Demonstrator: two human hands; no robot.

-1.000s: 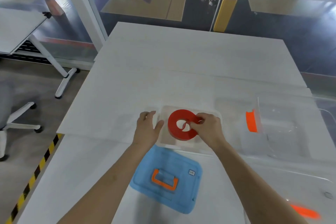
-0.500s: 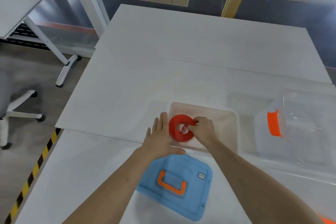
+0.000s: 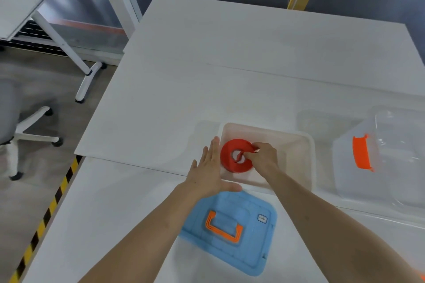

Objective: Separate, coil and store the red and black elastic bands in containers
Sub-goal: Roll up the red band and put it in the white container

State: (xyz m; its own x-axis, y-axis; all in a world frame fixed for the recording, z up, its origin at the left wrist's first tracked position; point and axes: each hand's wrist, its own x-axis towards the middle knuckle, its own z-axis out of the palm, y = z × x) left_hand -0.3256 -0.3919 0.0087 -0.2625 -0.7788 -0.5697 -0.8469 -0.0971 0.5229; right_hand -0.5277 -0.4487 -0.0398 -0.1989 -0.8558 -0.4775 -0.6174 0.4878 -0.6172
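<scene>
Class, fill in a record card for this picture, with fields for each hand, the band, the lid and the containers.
Left hand: left hand flat, fingers straight, at the left wall of the clear container
Right hand: right hand pinches the red coiled band
Band: inside the clear container
Lid: blue lid with orange handle, off, nearer the person
Other: second clear container with orange latch, to the right

Head view in bright, diffuse light. The white table (image 3: 253,64) is nearly washed out, and the clear containers cast only faint, soft shadows on their far side. Glare streaks the transparent box (image 3: 395,156) at right. Wide-angle distortion bows the table edges. The office chair (image 3: 13,122) and blue lid (image 3: 230,232) are blurred.
</scene>
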